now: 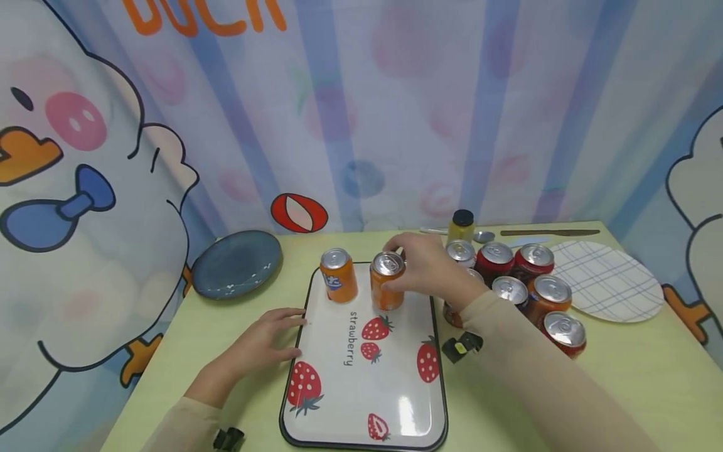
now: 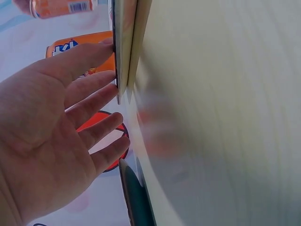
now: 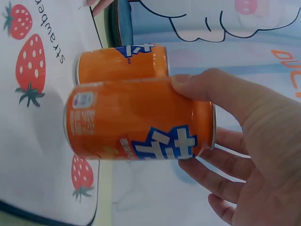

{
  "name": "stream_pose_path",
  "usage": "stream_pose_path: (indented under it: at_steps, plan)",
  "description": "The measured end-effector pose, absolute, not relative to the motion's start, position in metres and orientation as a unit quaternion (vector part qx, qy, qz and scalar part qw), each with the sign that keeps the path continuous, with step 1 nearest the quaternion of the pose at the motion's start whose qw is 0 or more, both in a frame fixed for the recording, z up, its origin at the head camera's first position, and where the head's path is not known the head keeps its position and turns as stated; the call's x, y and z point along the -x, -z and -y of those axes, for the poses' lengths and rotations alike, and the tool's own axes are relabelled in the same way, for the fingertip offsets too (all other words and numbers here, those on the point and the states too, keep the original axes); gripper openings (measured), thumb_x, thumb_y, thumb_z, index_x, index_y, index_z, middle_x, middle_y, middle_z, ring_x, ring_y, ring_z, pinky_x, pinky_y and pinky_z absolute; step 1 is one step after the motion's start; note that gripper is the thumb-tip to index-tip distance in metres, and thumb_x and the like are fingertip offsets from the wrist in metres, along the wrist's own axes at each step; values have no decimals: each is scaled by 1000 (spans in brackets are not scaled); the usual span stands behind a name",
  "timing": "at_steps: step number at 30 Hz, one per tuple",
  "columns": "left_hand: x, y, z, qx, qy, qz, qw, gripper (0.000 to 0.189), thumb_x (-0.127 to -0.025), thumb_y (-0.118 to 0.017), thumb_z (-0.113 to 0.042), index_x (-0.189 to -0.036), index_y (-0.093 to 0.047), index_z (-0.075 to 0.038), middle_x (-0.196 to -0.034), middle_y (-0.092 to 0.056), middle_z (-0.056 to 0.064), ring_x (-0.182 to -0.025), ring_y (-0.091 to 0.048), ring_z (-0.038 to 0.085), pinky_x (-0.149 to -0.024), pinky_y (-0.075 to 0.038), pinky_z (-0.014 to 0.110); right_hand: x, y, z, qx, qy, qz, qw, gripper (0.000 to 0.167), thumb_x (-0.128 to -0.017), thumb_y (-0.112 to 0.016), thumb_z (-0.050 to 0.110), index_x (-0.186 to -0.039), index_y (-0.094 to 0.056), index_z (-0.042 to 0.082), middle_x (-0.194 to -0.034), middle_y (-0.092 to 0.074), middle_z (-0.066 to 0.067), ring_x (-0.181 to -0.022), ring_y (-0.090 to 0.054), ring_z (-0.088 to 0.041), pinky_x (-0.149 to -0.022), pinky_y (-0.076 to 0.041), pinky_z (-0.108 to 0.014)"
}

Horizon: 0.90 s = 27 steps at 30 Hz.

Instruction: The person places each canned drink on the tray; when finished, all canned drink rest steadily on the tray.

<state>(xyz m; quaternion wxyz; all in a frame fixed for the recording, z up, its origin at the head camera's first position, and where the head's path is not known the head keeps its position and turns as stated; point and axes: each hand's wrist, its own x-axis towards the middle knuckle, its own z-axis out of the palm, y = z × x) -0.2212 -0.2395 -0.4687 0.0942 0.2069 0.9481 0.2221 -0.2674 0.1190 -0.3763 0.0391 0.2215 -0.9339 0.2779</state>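
Observation:
On the white strawberry-print tray [image 1: 350,408] stands an orange soda can [image 1: 341,285], upright at the far left. My right hand [image 1: 429,267] grips a second orange soda can [image 1: 384,298] near its top, thumb on one side and fingers on the other. This can is upright to the right of the first; in the left wrist view a small gap shows under the held can [image 2: 63,6]. The fingertips of my left hand [image 1: 260,342] touch the tray's left edge; its fingers are spread in the left wrist view and hold nothing.
Several more cans [image 1: 510,290] crowd together right of the tray. Behind them are a black-capped yellow jar [image 1: 462,227], a spoon [image 1: 484,236] and a brown stick-like utensil [image 1: 550,232]. A checked plate [image 1: 607,282] lies far right, a dark blue plate [image 1: 236,263] far left.

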Motion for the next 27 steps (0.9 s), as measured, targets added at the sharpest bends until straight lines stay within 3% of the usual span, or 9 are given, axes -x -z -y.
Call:
stream_pose_path:
  at_steps: [3,5,11,16,23,27]
  plan:
    - [220,468,239,-203,-214,-951,91,56,-86,-85,-26,-138,-67,-14,-155,-52,10,-147,-42,39,-119,-38,61,280,381,-106,-212,-279,936,34,54,-74,-92,32,-118,-70,11,-113,-74,-2,-101,-68,-21,-112,-36,-58]
    - [220,468,240,-201,-213,-952,89,56,-85,-86,-25,-137,-68,-14,-154,-53,10,-146,-43,39,-119,-39,61,286,385,-99,-205,-279,938,31,54,-74,-92,32,-119,-70,11,-114,-74,-2,-103,-68,-22,-114,-34,-59]
    - [219,469,240,-213,-223,-947,89,55,-86,-85,-25,-136,-68,-13,-153,-53,11,-145,-44,40,-119,-39,62,298,399,-92,-182,-286,941,16,53,-75,-92,29,-119,-70,9,-114,-73,-3,-105,-67,-22,-107,-48,-48]
    - [219,468,236,-214,-218,-948,89,54,-85,-86,-26,-135,-69,-13,-153,-54,11,-145,-44,40,-119,-39,61,302,406,-92,-188,-292,938,20,56,-75,-93,33,-121,-70,11,-116,-73,-3,-105,-67,-23,-112,-40,-53]
    - [221,466,235,-237,-205,-947,72,56,-85,-86,-23,-136,-68,-8,-152,-54,14,-144,-45,41,-118,-40,60,300,411,-93,-176,-335,926,7,64,-76,-93,30,-130,-66,8,-125,-68,-7,-107,-65,-25,-91,-59,-39]
    - [221,464,235,-229,-211,-947,74,56,-85,-86,-23,-135,-68,-8,-152,-54,14,-144,-45,42,-118,-39,62,298,412,-92,-169,-342,924,7,70,-78,-92,31,-137,-62,8,-133,-64,-10,-115,-64,-27,-93,-60,-39]
